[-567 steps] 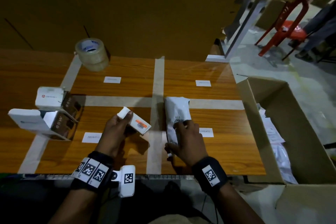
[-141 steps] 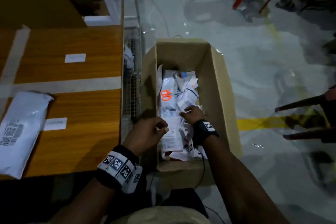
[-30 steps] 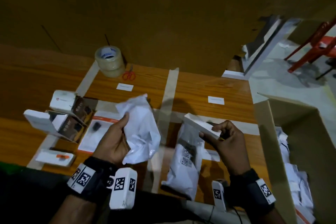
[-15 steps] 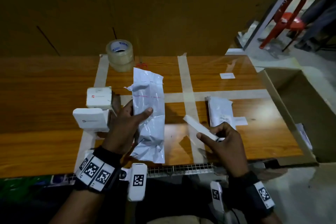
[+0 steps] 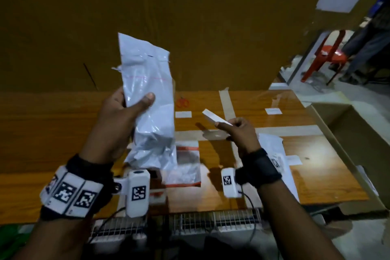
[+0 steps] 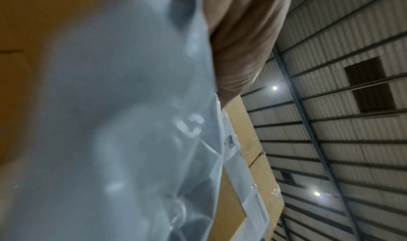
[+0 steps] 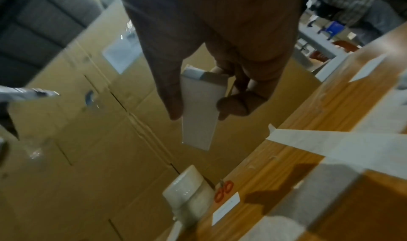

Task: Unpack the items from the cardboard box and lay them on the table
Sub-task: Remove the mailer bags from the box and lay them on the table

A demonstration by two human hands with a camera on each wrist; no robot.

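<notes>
My left hand [image 5: 118,116] gripped a crinkled, glossy grey-white plastic mailer bag [image 5: 149,101] and held it upright above the counter [image 5: 38,133], thumb pressed across its front and fingers wrapped behind; its lower end was bunched into soft folds, its top edge torn and ragged. In the left wrist view the same bag [image 6: 114,123] filled most of the frame as a blurred, shiny film. My right hand [image 5: 240,133] pinched a thin, flat, white rectangular carton [image 5: 215,118] between thumb and curled fingers, clear of the counter; the right wrist view showed its smooth matte face [image 7: 198,116] and crisp edges.

Below the hands, on the glossy wood-grain surface, lay a clear flat zip pouch with an orange strip [image 5: 185,164], and to its right a white plastic mailer with a printed label [image 5: 276,154]. Pale bands of tape [image 5: 226,103] divided the top into squares, each with a small white paper label [image 5: 183,114].

Further back sat small orange-handled scissors [image 5: 182,102], and the right wrist view showed a translucent roll of packing tape [image 7: 187,189] beside them. The open brown cardboard box [image 5: 348,133] stood off the counter's right edge. Behind everything rose a wall of flat brown cardboard [image 5: 211,27].
</notes>
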